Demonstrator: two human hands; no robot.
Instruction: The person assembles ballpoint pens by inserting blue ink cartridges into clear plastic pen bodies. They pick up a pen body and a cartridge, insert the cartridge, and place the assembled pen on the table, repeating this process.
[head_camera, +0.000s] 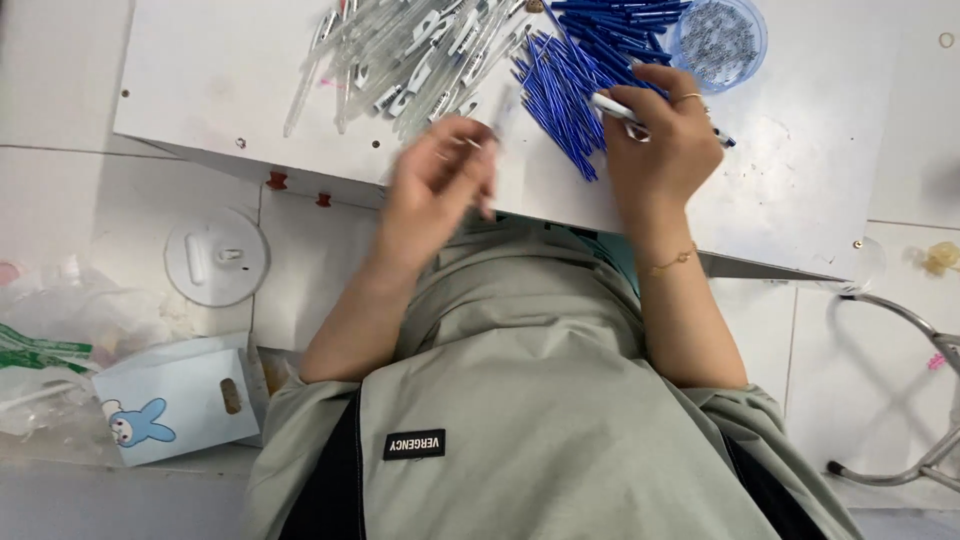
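Observation:
My left hand (437, 190) is blurred with motion at the near edge of the white board (800, 170). Its fingers are curled around what looks like a thin clear pen barrel (503, 112). My right hand (660, 135) rests on the board beside a pile of blue pen refills (570, 90) and pinches a white pen (612, 106) with a dark tip. That hand wears a ring, and a thin bracelet circles its wrist. A heap of clear pen barrels (410, 60) lies beyond my left hand.
A round clear blue tub (718, 40) of small metal parts stands at the far right of the board. On the floor lie a light blue carton with a rabbit picture (175, 400), a white round lid (217, 256), plastic bags (50, 340) and a metal stool frame (920, 400).

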